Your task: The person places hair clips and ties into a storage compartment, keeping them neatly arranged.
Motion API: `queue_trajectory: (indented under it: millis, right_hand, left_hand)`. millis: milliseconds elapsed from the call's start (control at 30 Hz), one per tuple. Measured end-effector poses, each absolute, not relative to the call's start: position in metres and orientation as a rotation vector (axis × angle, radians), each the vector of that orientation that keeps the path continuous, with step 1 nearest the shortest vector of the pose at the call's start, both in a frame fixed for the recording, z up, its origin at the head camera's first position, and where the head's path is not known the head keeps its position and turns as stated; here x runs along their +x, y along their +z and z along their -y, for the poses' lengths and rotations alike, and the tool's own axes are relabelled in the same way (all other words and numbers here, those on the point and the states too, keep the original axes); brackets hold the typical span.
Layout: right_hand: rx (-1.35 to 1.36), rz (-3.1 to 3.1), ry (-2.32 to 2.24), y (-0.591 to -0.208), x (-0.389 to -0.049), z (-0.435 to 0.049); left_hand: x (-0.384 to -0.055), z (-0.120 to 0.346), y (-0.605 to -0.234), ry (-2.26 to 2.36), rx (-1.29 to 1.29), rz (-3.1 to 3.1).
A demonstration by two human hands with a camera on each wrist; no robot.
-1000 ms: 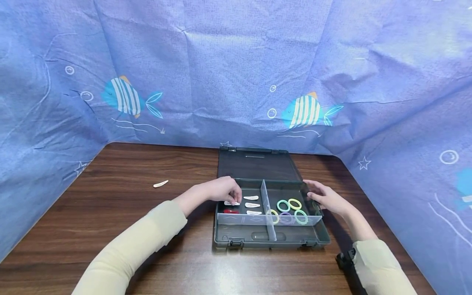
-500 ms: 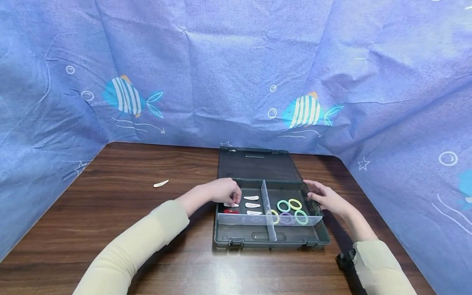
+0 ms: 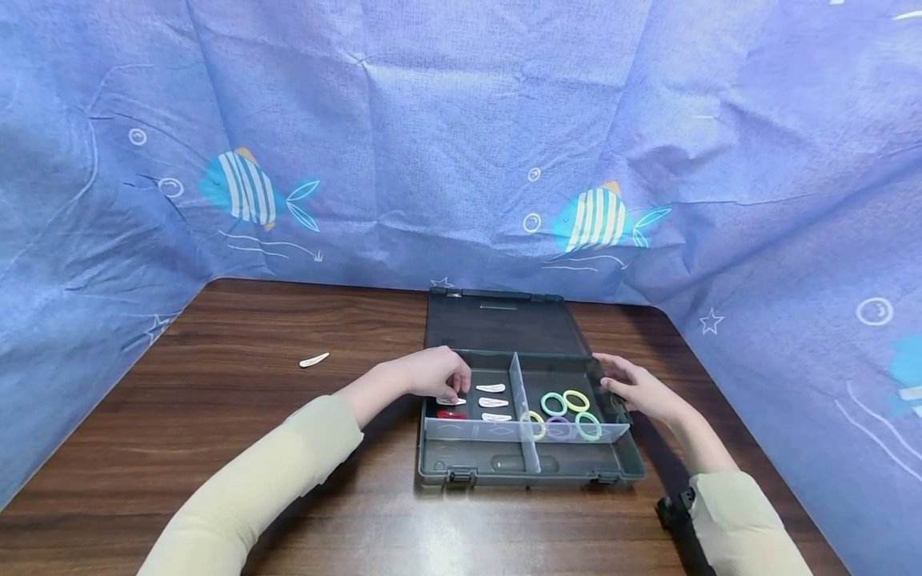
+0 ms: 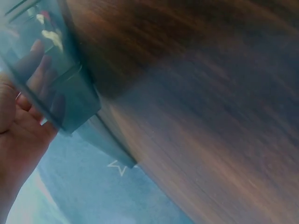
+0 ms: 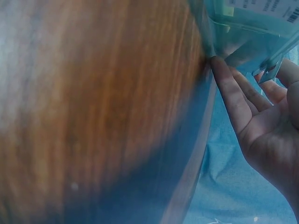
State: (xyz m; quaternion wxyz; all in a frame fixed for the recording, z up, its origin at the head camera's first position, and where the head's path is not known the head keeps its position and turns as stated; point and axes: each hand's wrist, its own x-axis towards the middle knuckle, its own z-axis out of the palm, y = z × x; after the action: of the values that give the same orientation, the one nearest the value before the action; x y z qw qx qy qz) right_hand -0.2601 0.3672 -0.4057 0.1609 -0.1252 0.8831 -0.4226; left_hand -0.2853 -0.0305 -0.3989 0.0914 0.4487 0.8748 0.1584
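Observation:
A dark see-through storage box (image 3: 475,454) lies open on the table. My left hand (image 3: 432,373) reaches into its back left compartment, fingers loosely bent over a white snap hair clip (image 3: 450,402). In the left wrist view, those fingers (image 4: 33,63) show through the box wall with white clips beyond their tips. A red hair clip (image 3: 451,415) lies just in front, and several white clips (image 3: 493,402) form a column to the right. My right hand (image 3: 644,392) holds the box's right side, thumb at the rim, fingers (image 5: 231,95) along the outside.
Several pastel hair ties (image 3: 553,404) lie in the back right compartment. Clear dividers (image 3: 475,430) split the box. Its lid (image 3: 504,324) is folded back flat. One white clip (image 3: 314,360) rests on the wooden table (image 3: 238,384) at left. A blue fish-patterned cloth (image 3: 432,160) surrounds the table.
My left fingers shift slightly over the white clip, which now shows below them, a little nearer the red clip. The right hand stays on the box side.

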Motion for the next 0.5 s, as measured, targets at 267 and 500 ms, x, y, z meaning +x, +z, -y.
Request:
queue_trajectory:
  millis: [267,500]
  right_hand:
    - [-0.354,-2.503,-1.225,-0.405,-0.259,-0.366]
    - [-0.361,-2.496,-1.229,-0.405,-0.26,-0.366]
  left_hand:
    - [-0.279,0.048,-0.385,0.653,1.389,-2.604]
    - [-0.271,0.067,-0.371,0.758,1.371,-2.649]
